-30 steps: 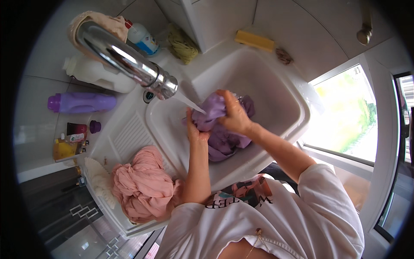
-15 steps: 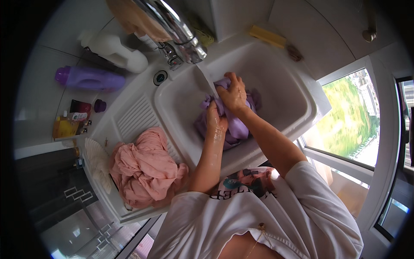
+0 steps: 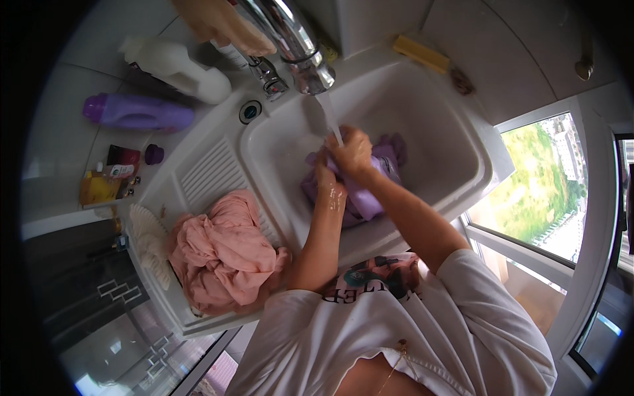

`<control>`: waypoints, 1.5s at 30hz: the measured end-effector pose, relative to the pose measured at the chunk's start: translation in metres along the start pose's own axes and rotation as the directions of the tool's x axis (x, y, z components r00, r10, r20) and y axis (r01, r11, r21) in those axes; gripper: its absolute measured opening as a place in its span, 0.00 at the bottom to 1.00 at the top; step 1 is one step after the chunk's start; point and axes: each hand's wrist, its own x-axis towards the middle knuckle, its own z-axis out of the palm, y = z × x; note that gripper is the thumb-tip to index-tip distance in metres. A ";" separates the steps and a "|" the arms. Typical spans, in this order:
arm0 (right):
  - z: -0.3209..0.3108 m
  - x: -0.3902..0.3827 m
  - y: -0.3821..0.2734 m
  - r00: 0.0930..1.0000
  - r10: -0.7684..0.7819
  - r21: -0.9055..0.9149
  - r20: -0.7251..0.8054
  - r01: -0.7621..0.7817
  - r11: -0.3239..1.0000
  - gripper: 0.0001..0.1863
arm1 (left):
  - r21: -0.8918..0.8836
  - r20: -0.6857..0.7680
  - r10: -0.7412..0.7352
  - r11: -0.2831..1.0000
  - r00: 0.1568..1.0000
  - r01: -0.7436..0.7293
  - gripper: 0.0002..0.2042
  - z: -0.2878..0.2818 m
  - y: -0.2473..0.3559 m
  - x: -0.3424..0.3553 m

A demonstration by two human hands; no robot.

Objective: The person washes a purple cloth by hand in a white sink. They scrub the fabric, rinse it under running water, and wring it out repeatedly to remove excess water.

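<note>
A wet purple garment (image 3: 360, 195) lies bunched in the white sink (image 3: 429, 119). My right hand (image 3: 353, 152) is closed on the top of the garment, right under the stream of water falling from the chrome tap (image 3: 290, 39). My left hand (image 3: 325, 175) grips the same cloth just beside and below the right one; its fingers are partly hidden by the fabric. Both forearms are wet.
A crumpled pink garment (image 3: 221, 254) lies on the ribbed drainboard (image 3: 205, 175) at the left. A purple bottle (image 3: 135, 112), a white bottle (image 3: 178, 66) and small containers (image 3: 109, 178) stand on the counter. A yellow bar (image 3: 421, 53) rests behind the sink. A window (image 3: 538, 185) is at the right.
The view has shifted, so the tap now sits higher and more central. Both hands have stayed on the purple garment under the water and moved closer together.
</note>
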 end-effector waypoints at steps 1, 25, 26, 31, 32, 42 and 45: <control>-0.004 0.010 0.002 0.998 0.023 0.040 -0.059 -0.020 0.999 0.20 | -0.020 0.040 0.009 1.000 0.999 -0.009 0.18 0.004 0.002 -0.002; -0.005 -0.074 0.003 0.757 -0.628 0.010 -0.180 0.640 0.768 0.16 | 0.036 0.390 -0.181 0.983 0.903 0.182 0.25 -0.004 0.020 -0.025; -0.005 -0.075 0.002 0.761 -0.626 0.014 -0.170 0.637 0.771 0.15 | 0.037 0.384 -0.168 0.985 0.908 0.166 0.25 -0.012 0.016 -0.019; -0.006 -0.058 0.009 0.861 -0.501 0.114 -0.086 0.508 0.854 0.16 | 0.053 0.367 -0.125 0.992 0.922 0.113 0.20 -0.015 0.018 -0.009; -0.005 -0.051 0.012 0.892 -0.450 0.139 -0.027 0.449 0.882 0.18 | 0.062 0.259 -0.066 0.997 0.964 0.051 0.18 -0.014 0.013 -0.010; 0.007 -0.046 -0.002 0.831 -0.519 0.022 -0.200 0.534 0.845 0.21 | 0.041 0.615 -0.021 0.999 0.788 -0.005 0.11 -0.025 0.031 0.016; 0.008 -0.082 -0.017 0.795 -0.599 -0.179 -0.092 0.579 0.796 0.18 | -0.140 0.641 -0.012 0.981 0.767 0.132 0.12 -0.030 0.013 0.012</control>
